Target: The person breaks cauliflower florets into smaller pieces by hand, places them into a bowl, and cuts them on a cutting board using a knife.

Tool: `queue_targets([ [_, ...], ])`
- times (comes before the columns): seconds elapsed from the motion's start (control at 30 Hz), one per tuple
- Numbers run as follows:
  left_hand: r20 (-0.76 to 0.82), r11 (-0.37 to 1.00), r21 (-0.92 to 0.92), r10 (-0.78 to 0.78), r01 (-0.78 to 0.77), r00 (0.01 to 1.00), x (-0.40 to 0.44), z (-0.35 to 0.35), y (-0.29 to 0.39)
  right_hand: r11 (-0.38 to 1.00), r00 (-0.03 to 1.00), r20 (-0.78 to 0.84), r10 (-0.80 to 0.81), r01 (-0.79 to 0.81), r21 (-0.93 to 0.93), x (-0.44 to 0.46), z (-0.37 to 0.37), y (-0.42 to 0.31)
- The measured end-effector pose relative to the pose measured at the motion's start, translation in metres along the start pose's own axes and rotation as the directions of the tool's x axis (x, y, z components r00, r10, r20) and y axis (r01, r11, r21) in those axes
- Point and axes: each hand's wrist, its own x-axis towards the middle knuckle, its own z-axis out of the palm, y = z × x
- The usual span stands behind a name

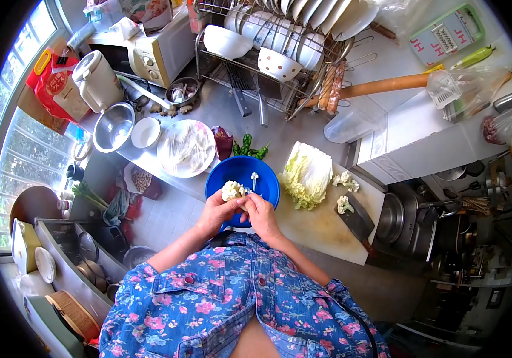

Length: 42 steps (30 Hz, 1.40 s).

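Note:
Over the blue bowl (271, 185), my left hand (216, 210) is closed around a piece of cauliflower (233, 190). My right hand (260, 213) meets it from the other side, its fingers pinched at the lower part of the same piece. A small floret (254, 177) lies inside the bowl. To the right, a cutting board (303, 230) bears a leafy cabbage half (308, 176), loose cauliflower florets (345, 181) and a cleaver (355, 219). Green peppers (250, 147) lie just behind the bowl.
A plastic-covered plate (186, 148), a small white bowl (146, 132) and a metal bowl (114, 127) stand at the left. Behind is a dish rack (268, 89) full of bowls and plates. Pans (390, 218) sit right of the board.

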Motion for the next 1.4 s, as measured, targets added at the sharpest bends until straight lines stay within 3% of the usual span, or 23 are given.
queue_targets([
  [0.2, -0.033, 0.998, 0.060, -0.005, 0.007, 0.999, 0.001, 0.002, -0.004, 0.966, 0.982, -0.124, -0.141, 0.110, -0.233, -0.002, 0.012, -0.001],
  [0.4, -0.023, 0.991, 0.121, 0.058, -0.055, 0.998, -0.001, 0.002, -0.007, 0.973, 0.976, -0.200, -0.091, 0.044, -0.227, -0.003, 0.017, 0.002],
  [0.5, -0.004, 0.993, 0.107, 0.055, -0.055, 0.998, -0.001, -0.001, -0.010, 0.982, 0.974, -0.205, -0.091, 0.054, -0.181, -0.001, 0.018, 0.010],
  [0.6, -0.019, 0.953, 0.209, 0.230, -0.221, 0.973, 0.002, -0.005, -0.023, 0.964, 0.974, -0.092, 0.206, -0.186, 0.188, 0.003, 0.011, 0.013],
  [0.63, -0.043, 0.963, 0.194, 0.197, -0.185, 0.980, 0.001, -0.003, -0.021, 0.923, 0.949, -0.094, 0.301, -0.266, 0.277, 0.003, 0.006, 0.007],
  [0.8, -0.065, 0.999, -0.016, -0.053, 0.052, 0.996, 0.003, -0.014, -0.014, 0.963, 0.976, -0.106, 0.189, -0.164, 0.215, 0.010, 0.001, 0.014],
  [0.9, -0.025, 0.990, -0.126, -0.075, 0.071, 0.997, 0.002, -0.014, -0.014, 0.952, 0.958, -0.167, 0.232, -0.188, 0.241, 0.012, -0.003, 0.022],
  [1.07, -0.053, 0.986, -0.139, -0.097, 0.089, 0.994, 0.001, -0.019, -0.009, 0.925, 0.930, -0.250, 0.270, -0.178, 0.335, 0.015, -0.015, 0.022],
  [1.17, -0.078, 0.995, -0.017, -0.098, 0.096, 0.992, -0.001, -0.014, -0.006, 0.968, 0.972, -0.014, 0.235, -0.232, 0.096, 0.016, -0.022, 0.016],
  [1.2, -0.088, 0.994, 0.038, -0.095, 0.098, 0.992, -0.001, -0.012, -0.006, 0.975, 0.974, -0.056, 0.220, -0.218, 0.040, 0.012, -0.019, 0.015],
  [1.3, -0.029, 0.990, -0.004, -0.142, 0.142, 0.989, -0.001, -0.016, -0.008, 0.998, 0.999, -0.034, 0.042, -0.040, 0.056, 0.009, -0.010, 0.019],
  [1.33, -0.017, 0.990, -0.014, -0.141, 0.141, 0.990, -0.002, -0.016, -0.009, 0.990, 0.991, -0.023, -0.133, 0.131, -0.053, 0.010, -0.010, 0.019],
  [1.4, 0.011, 0.990, -0.032, -0.137, 0.137, 0.990, 0.001, -0.015, -0.008, 0.970, 0.975, -0.052, -0.214, 0.207, -0.127, 0.008, -0.008, 0.013],
])
